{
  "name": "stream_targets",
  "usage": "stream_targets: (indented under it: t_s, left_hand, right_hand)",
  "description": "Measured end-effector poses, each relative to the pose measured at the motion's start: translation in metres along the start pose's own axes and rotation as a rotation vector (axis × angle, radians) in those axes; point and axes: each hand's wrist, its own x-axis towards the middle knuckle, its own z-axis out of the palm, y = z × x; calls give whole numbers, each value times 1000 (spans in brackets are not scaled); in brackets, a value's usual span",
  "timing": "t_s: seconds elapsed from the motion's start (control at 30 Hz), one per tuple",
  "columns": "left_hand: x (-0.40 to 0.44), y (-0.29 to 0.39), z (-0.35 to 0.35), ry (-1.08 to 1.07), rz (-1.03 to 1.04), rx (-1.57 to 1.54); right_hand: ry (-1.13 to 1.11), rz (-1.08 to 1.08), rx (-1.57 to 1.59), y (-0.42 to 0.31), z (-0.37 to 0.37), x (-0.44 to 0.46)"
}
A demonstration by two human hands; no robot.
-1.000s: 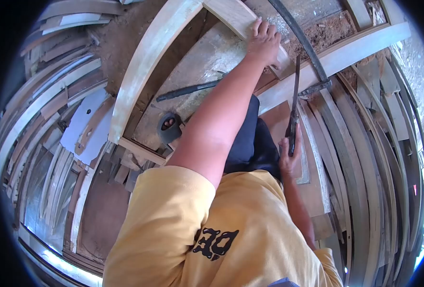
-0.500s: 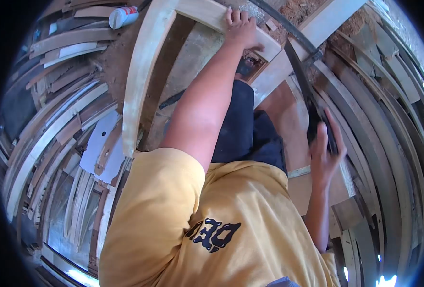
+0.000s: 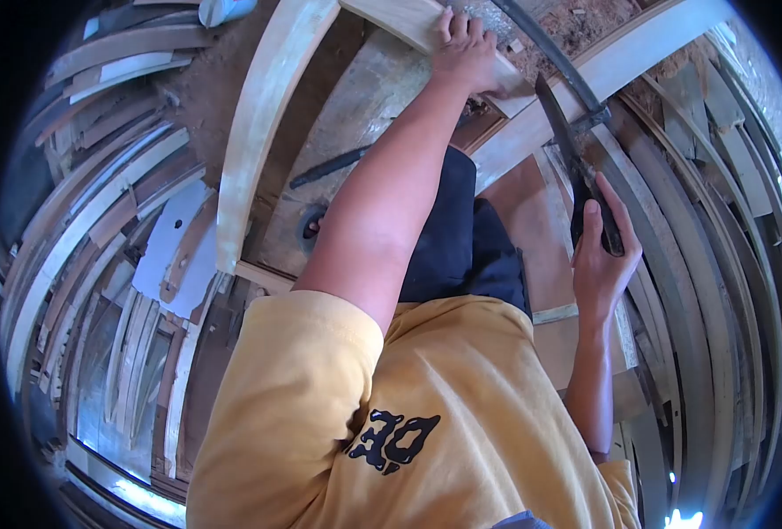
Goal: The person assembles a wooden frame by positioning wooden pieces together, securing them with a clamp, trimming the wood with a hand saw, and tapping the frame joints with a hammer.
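Note:
My right hand [image 3: 606, 264] grips the black handle of a handsaw [image 3: 567, 145], its dark blade slanting up and left toward a pale wooden frame [image 3: 272, 115]. The blade tip is near the frame's corner, beside a light board [image 3: 647, 53]; whether the teeth touch wood I cannot tell. At the top, my left hand [image 3: 466, 53] is closed over the frame's upper rail, fingers across its far edge. A dark metal bar clamp [image 3: 545, 53] crosses the light board just right of that hand.
Long wooden strips [image 3: 699, 238] lie stacked on the right, and more offcuts [image 3: 91, 212] are piled on the left. Sawdust [image 3: 576, 26] covers the ground beyond the frame. A dark bar [image 3: 329, 167] lies inside the frame; a white bottle [image 3: 223, 9] is at upper left.
My right hand has moved slightly forward with the saw. My left hand keeps its hold on the rail. The whole view has shifted a little.

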Motion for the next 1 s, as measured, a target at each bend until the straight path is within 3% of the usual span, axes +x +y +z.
stream_targets:
  t_s: [0.07,0.1,0.2,0.23,0.3,0.37,0.4,0.5,0.53,0.63,0.7,0.73,0.8,0.93,1.0]
  left_hand:
    - [-2,-2,0,60,50,9]
    - [2,-3,12,56,43,6]
    - [7,-5,40,353,59,54]
    - [1,1,35,340,73,46]
    - [2,0,15,110,37,-4]
    - [3,0,20,169,37,-2]
    - [-1,2,14,126,30,-26]
    - [1,-2,12,139,25,-27]
    - [2,-4,15,167,39,-20]
    - [4,0,20,177,17,37]
    - [-5,5,14,141,8,2]
    - [-4,4,18,156,17,-8]
    - [2,1,23,196,9,22]
    - [6,-2,23,218,15,51]
    - [1,-1,17,144,38,18]
  right_hand:
    - [45,-163,-84,13,12,20]
    - [37,-163,-88,10,18,28]
    - [-29,-90,-37,-14,30,44]
    - [-46,-62,-30,-23,33,48]
    - [-48,-23,-34,-26,23,53]
    - [-43,15,-31,-18,10,54]
    - [-24,-88,-66,2,15,42]
    - [-44,89,-30,8,20,17]
    - [-5,-16,-55,15,23,14]
    - [15,-131,-105,45,22,16]
    - [5,-309,-121,105,10,14]
    - [-89,-94,-64,129,2,8]
    - [-185,-129,54,179,18,2]
    - [-26,-366,-93,214,65,-12]
    - [-57,46,163,166,61,-36]
